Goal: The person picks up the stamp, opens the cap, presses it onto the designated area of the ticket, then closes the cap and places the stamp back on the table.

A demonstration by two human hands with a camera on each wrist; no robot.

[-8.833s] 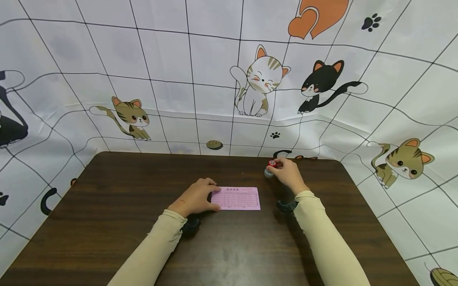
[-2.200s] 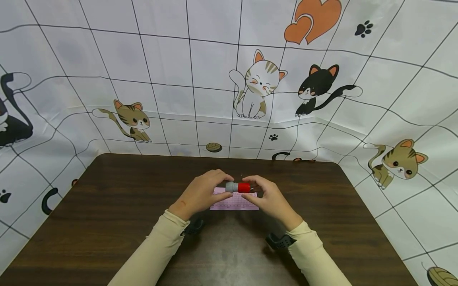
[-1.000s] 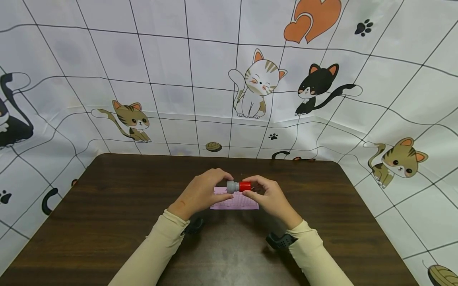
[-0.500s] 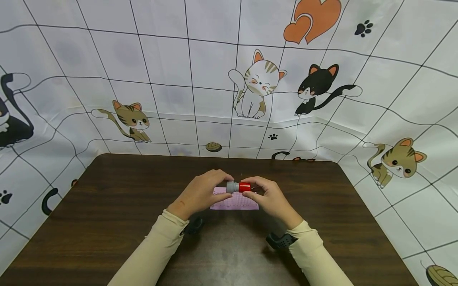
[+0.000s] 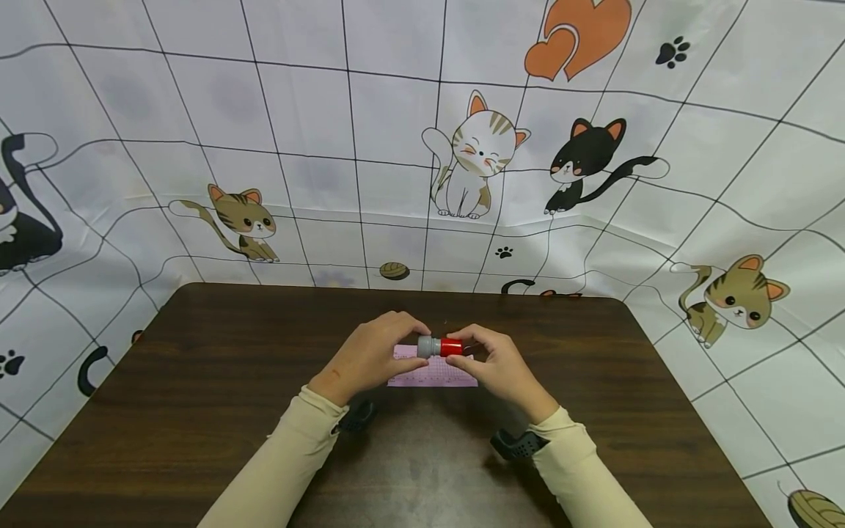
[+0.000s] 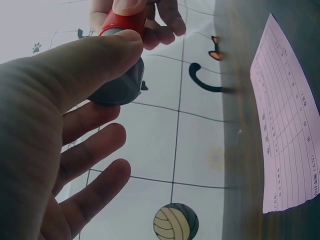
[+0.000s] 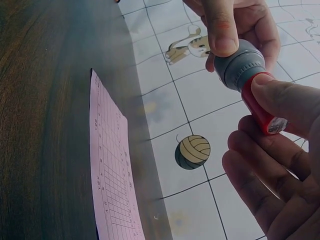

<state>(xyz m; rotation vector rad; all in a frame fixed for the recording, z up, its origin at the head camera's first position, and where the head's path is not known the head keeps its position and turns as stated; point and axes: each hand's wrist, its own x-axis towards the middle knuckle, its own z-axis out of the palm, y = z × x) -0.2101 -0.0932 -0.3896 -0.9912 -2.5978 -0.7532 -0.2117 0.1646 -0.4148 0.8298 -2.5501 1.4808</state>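
Observation:
A small round stamp with a red handle (image 5: 452, 346) and a grey capped end (image 5: 429, 346) lies sideways in the air between both hands. My left hand (image 5: 372, 359) pinches the grey end between thumb and fingers. From the other side, my right hand (image 5: 507, 370) pinches the red handle; in the right wrist view the handle's pale printed end (image 7: 276, 125) shows below the right thumb. Grey and red parts are joined. Under the stamp, flat on the table, is a pink printed form pad (image 5: 432, 375), its upper part overlapped by the stamp and fingers.
The dark brown wooden table (image 5: 238, 396) has rounded far corners. Behind it hangs a white sheet (image 5: 310, 242) with grid lines and cartoon cats, meeting the table's far edge. A dark band (image 5: 518, 444) sits at the right wrist.
Earlier, the left hand rested on the pad while the right hand held the stamp at the back right. The stamp then came over the pad into both hands; the last second shows hardly any movement.

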